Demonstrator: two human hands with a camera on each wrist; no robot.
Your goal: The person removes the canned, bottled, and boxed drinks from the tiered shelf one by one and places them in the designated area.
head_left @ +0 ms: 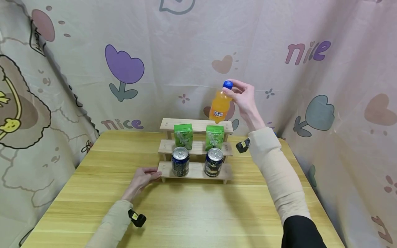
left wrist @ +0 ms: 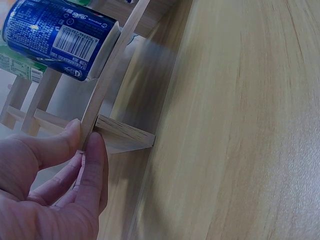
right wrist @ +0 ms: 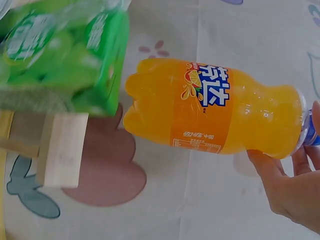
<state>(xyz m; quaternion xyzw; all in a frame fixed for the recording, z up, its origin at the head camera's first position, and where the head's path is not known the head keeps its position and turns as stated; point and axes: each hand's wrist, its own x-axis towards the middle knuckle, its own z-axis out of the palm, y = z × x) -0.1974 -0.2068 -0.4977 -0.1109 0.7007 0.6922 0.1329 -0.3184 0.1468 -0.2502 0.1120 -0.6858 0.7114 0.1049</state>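
Observation:
My right hand (head_left: 243,98) grips an orange soda bottle (head_left: 220,106) by its neck, just under the blue cap. The bottle tilts, its base overlapping the top step of a three-step wooden rack (head_left: 198,124) in the head view. My left hand (head_left: 144,181) pinches the left end of the rack's lowest step between thumb and fingers, as the left wrist view shows. On that step stand two dark blue cans, a left can (head_left: 180,162) and a right can (head_left: 213,162). Green juice boxes, one left (head_left: 183,136) and one right (head_left: 214,137), stand on the middle step.
The rack stands toward the back of a light wooden table (head_left: 192,213). Behind it hangs a printed curtain (head_left: 173,69) with flowers and words, and more patterned cloth (head_left: 356,155) lines the right side.

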